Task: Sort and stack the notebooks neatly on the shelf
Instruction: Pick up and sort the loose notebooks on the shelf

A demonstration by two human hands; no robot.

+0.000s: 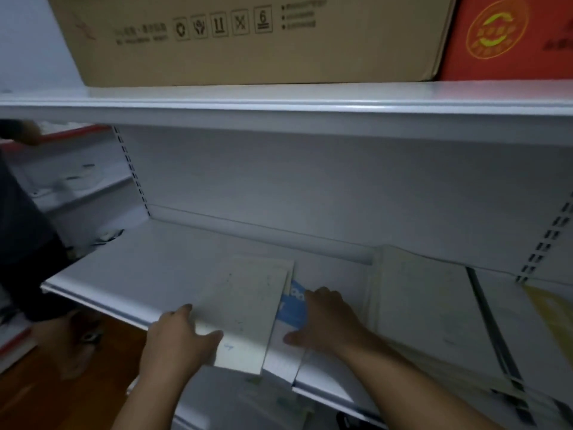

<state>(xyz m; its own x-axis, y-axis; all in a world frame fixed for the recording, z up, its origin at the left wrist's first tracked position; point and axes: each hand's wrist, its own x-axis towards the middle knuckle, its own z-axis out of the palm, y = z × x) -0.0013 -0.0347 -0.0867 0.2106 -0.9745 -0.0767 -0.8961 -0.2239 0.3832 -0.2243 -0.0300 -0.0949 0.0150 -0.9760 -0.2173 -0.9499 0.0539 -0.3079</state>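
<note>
- Gripping the near left corner of a pale cream rectangular notebook point(245, 308), the left hand point(178, 342) sits at 7 o'clock, with its thumb across the cover.
- At 5 o'clock, apart from it, the right hand point(328, 321) lies flat on a blue-and-white notebook point(293, 307) tucked under the cream one's right edge.
- Both notebooks overhang the white metal shelf point(124, 274) at 6 o'clock.
- At 3 o'clock lies a stack of pale notebooks point(428, 305).
- At 12 o'clock stands a brown cardboard box point(248, 41), with a red box point(508, 38) beside it.

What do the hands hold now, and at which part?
The left hand grips the pale notebook by its near left edge; the right hand rests on the blue notebook.
</note>
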